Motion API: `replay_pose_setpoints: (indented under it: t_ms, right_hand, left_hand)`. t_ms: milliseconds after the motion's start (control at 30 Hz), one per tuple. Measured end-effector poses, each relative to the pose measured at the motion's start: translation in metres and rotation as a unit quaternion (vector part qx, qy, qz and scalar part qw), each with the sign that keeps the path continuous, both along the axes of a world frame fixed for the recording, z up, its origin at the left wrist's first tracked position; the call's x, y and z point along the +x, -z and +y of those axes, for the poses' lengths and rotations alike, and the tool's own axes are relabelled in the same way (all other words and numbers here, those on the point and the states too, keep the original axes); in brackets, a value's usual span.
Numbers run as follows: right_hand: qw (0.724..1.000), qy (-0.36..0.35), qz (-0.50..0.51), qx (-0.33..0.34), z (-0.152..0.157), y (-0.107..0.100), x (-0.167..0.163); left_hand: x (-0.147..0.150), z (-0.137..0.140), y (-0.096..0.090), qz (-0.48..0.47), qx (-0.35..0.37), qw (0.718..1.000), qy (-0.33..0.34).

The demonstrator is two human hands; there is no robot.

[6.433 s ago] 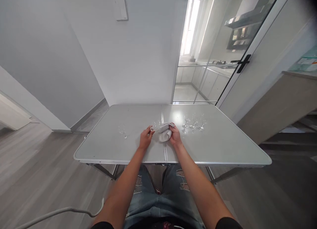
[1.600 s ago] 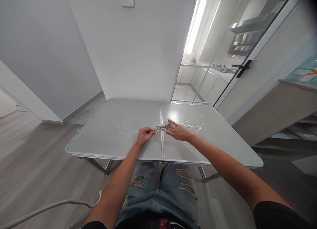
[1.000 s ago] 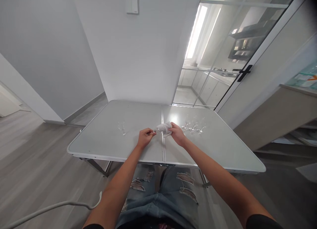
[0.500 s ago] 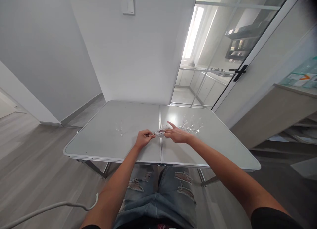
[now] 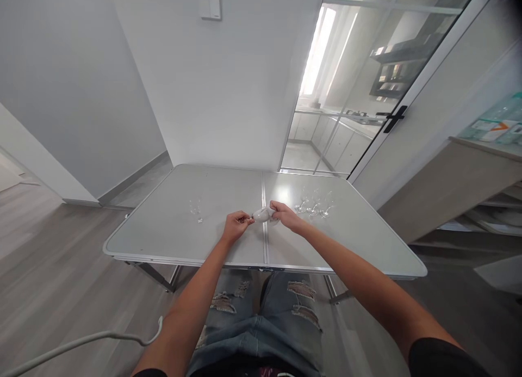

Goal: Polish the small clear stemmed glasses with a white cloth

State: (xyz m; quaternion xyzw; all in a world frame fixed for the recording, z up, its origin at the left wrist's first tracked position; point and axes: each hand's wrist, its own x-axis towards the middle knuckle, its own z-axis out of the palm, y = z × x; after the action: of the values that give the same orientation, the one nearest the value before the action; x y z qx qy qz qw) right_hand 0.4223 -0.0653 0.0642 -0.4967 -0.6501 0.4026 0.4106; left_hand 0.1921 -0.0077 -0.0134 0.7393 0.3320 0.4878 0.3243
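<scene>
Over the table's middle seam I hold a shiny, pale rounded piece (image 5: 261,215), glass-like with white inside; its exact kind is too small to tell. My left hand (image 5: 236,226) is closed, thumb and fingers pinching the narrow left end. At the other end my right hand (image 5: 283,214) is closed, its fingers gripping whitish, cloth-like material that hangs a little below them. Just right of that hand stand several clear glass-like items (image 5: 314,207) with thin, shiny outlines. Farther left, another clear item (image 5: 199,220) shows mostly as glints.
The light grey folding table (image 5: 163,224) has a metal rim and a seam down its middle. A white wall (image 5: 228,105) rises behind it, and a glazed door with a black handle (image 5: 395,119) is at right. A pale cable (image 5: 101,336) hangs at lower left.
My right hand has gone from outstretched fingers over the pale piece to a closed grip at its right end. My left hand keeps its pinch in nearly the same place.
</scene>
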Motion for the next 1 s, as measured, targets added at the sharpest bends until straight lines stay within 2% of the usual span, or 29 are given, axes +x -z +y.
replay_pose_setpoints:
  t_ms: [67, 167, 267, 367, 467, 533, 600, 667, 733, 800, 867, 933, 1000]
  right_hand:
    - [0.988, 0.015, 0.134, -0.071, 0.001, -0.006, -0.004]
    - [0.958, 0.039, 0.258, -0.116, 0.001, -0.010, -0.007]
    - [0.942, 0.077, 0.306, -0.111, -0.001, -0.006, -0.013]
    - [0.943, 0.107, 0.308, -0.067, -0.006, 0.003, -0.022]
    - [0.970, 0.104, 0.219, -0.001, -0.011, 0.008, -0.026]
    - [0.990, 0.082, 0.107, 0.050, -0.011, 0.008, -0.020]
    - [0.993, 0.035, -0.027, 0.105, -0.008, 0.006, -0.008]
    - [0.971, -0.038, -0.166, 0.166, -0.005, 0.002, 0.006]
    - [0.923, -0.105, -0.286, 0.235, -0.002, -0.001, 0.019]
    - [0.870, -0.137, -0.366, 0.302, -0.002, -0.001, 0.027]
    - [0.837, -0.132, -0.404, 0.346, -0.004, 0.003, 0.029]
    - [0.836, -0.105, -0.405, 0.355, -0.007, 0.010, 0.026]
    - [0.867, -0.067, -0.370, 0.327, -0.009, 0.018, 0.019]
  left_hand:
    - [0.000, -0.001, -0.002, -0.009, -0.002, 1.000, -0.001]
    - [0.000, -0.001, -0.003, -0.023, -0.001, 1.000, -0.013]
    - [0.000, -0.001, -0.003, -0.025, 0.004, 0.999, -0.031]
    - [0.000, 0.000, -0.002, -0.029, 0.004, 0.998, -0.047]
    - [-0.001, 0.000, -0.002, -0.034, -0.001, 0.998, -0.045]
    - [-0.001, 0.000, -0.002, -0.038, -0.003, 0.998, -0.040]
    - [-0.001, 0.001, -0.002, -0.039, -0.001, 0.999, -0.038]
    - [-0.001, 0.001, -0.002, -0.033, 0.004, 0.999, -0.037]
    - [-0.001, 0.001, -0.002, -0.028, 0.006, 0.999, -0.031]
    - [0.000, 0.001, -0.002, -0.028, 0.004, 0.999, -0.028]
    - [0.000, 0.001, -0.003, -0.029, 0.000, 0.999, -0.029]
    - [0.000, 0.001, -0.003, -0.027, -0.003, 0.999, -0.032]
    - [0.000, 0.002, -0.003, -0.024, -0.003, 0.999, -0.033]
